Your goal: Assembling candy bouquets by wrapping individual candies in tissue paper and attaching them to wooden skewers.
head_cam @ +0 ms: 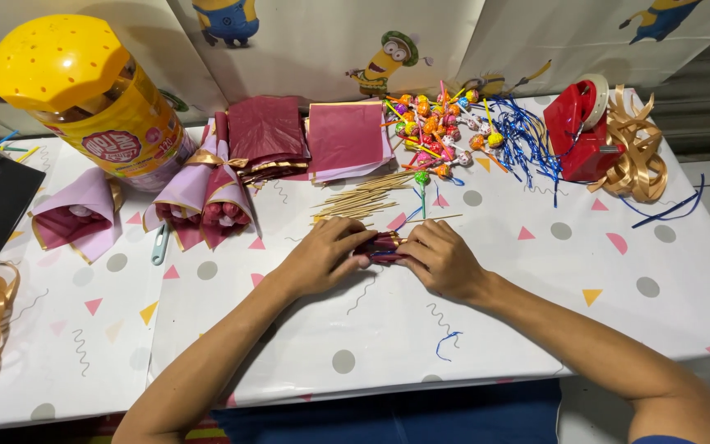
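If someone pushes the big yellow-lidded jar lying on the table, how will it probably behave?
The jar lies tilted on its round side, so a push would likely make it roll. It looks like clear plastic with contents inside, so it is probably fairly heavy yet not fragile. The wrapped cones beside it might stop it. Both hands are busy elsewhere, on a small bundle.

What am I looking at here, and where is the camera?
There is no machine here: a person wears a camera on the head, looking down at their own two hands. The left hand and right hand together hold a small dark red bundle of sticks on a white tablecloth with coloured dots and triangles. Behind lie loose thin wooden skewers, a pile of colourful wrapped lollipops, dark red paper sheets, finished pink paper cones, a big yellow-lidded plastic jar, a red tape dispenser and gold ribbon.
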